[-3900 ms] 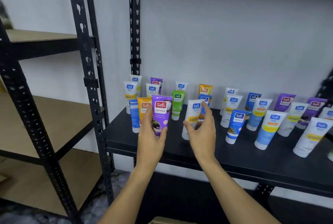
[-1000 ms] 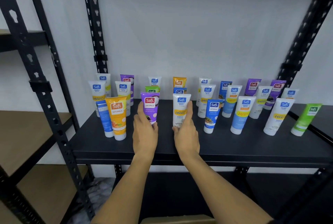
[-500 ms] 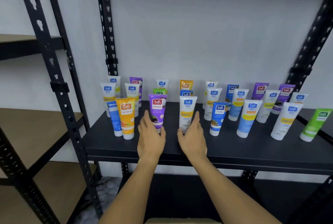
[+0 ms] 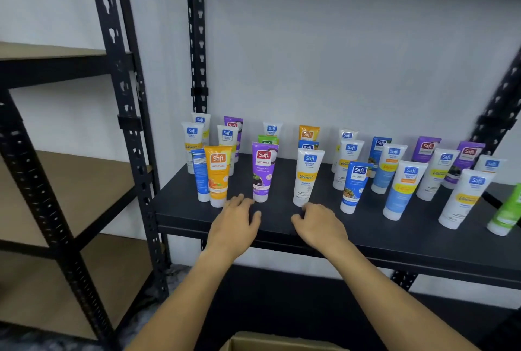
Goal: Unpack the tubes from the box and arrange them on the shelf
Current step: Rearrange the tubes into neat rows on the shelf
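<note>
A black shelf [image 4: 366, 226] before a white wall carried rows of upright tubes [image 4: 308, 178]. Both hands, left [image 4: 235, 226] and right [image 4: 320, 226], hung loosely curled, holding nothing. The box's [image 4: 282, 343] inside was hidden.

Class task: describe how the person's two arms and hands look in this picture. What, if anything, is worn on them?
Both forearms are bare as far as the picture shows: no sleeves are in view. The left hand and the right hand wear no gloves, and no rings, watch, bracelet or markings can be seen on the hands or wrists. The upper arms are out of view.
</note>
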A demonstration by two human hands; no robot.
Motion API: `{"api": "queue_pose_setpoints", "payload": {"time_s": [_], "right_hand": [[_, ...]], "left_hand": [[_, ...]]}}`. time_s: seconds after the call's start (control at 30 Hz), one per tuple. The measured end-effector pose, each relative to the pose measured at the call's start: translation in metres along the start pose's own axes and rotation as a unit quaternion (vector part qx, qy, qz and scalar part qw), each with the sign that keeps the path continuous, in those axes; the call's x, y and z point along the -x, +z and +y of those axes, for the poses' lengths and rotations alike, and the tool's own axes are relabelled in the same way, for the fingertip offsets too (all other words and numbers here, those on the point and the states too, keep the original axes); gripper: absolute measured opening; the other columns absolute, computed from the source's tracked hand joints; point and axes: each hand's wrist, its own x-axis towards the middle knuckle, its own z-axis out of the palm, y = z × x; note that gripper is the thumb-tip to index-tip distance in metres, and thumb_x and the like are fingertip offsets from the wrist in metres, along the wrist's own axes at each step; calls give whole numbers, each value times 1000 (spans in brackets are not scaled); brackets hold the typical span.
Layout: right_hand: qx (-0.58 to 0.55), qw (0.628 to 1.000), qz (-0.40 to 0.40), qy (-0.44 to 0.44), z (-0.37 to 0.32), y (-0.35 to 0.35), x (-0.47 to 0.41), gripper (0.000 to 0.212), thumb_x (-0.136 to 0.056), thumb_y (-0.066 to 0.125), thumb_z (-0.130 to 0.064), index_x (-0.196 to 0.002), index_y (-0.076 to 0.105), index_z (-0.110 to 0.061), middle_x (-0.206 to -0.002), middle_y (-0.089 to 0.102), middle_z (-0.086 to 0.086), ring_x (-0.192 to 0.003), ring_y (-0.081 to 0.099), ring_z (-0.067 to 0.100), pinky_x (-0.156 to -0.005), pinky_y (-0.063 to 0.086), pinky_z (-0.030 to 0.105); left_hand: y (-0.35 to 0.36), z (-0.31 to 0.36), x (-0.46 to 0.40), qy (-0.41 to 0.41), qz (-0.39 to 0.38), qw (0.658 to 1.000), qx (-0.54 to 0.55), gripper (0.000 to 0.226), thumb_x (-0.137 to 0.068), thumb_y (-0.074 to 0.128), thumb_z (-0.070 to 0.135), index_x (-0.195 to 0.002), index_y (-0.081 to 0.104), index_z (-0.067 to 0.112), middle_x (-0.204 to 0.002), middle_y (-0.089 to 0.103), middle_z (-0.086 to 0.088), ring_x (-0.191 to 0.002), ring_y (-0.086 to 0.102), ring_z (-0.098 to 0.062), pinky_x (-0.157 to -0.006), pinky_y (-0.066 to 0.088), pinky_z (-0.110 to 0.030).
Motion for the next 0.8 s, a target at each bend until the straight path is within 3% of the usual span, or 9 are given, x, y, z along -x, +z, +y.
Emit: {"api": "queue_pose_setpoints", "payload": {"time_s": [0.07, 0.13, 0.27, 0.4, 0.53, 0.63, 0.73, 0.8], "right_hand": [[-26, 999, 4, -20, -16, -13, 6, 36, -95, 46, -38, -121, 60, -17, -117, 65, 5, -98, 59, 21, -79, 50, 34], [-64, 996, 18, -58, -38, -22, 11, 35, -96, 49, -39, -124, 59, -21, -118, 65, 1, -101, 60, 18, -80, 50, 34], [-146, 976, 63, -145, -83, -21, 14, 42, -96, 56, -38, -136, 50, -27, -126, 64, -1, -112, 61, 19, -89, 55, 40], [-197, 953, 118, -199, -119, -6, 10, 58, -95, 58, -38, -148, 34, -32, -139, 56, -4, -124, 56, 16, -91, 51, 36], [-265, 928, 163, -207, -144, 16, 2, 76, -94, 65, -33, -154, 19, -32, -144, 46, -4, -126, 52, 13, -90, 49, 28], [-275, 923, 179, -203, -152, 31, -3, 83, -93, 68, -29, -156, 15, -30, -146, 42, -3, -119, 46, 2, -87, 41, 16], [-289, 917, 186, -203, -153, 45, -9, 86, -90, 72, -27, -155, 15, -33, -143, 45, -5, -115, 48, -2, -91, 51, 22], [-300, 914, 183, -203, -154, 52, -13, 87, -89, 72, -25, -153, 14, -38, -139, 47, -5, -119, 54, 5, -92, 55, 30]], "left_hand": [[-20, -6, 3, 22, 44, 998, 35, 35, -101, 48, 34, -133, 55, 23, -139, 53, 1, -123, 51, -12, -94, 46, -29], [-39, -15, 5, 26, 100, 992, 68, 26, -100, 51, 30, -122, 62, 23, -123, 61, 6, -106, 56, -7, -85, 50, -27], [-68, -38, 3, 20, 186, 973, 135, 18, -97, 55, 22, -112, 66, 21, -111, 64, 4, -98, 60, -7, -84, 53, -26], [-79, -59, -5, -8, 228, 955, 190, 28, -96, 55, 15, -124, 56, 19, -115, 61, 0, -96, 61, -8, -84, 55, -28], [-84, -65, -8, -16, 177, 924, 338, 44, -102, 50, 13, -143, 38, 25, -124, 53, 11, -104, 55, 13, -76, 43, 1], [-80, -75, -18, 10, 110, 911, 398, 49, -106, 38, 8, -151, 25, 21, -128, 44, 22, -105, 45, 31, -81, 40, 4], [-76, -91, -33, 6, 53, 914, 403, 57, -105, 39, 7, -154, 17, 24, -139, 44, 10, -111, 47, 26, -96, 41, -3], [-77, -98, -38, 1, 25, 923, 385, 60, -104, 39, 4, -154, 15, 26, -139, 46, 4, -117, 51, 12, -95, 41, -3]]}}
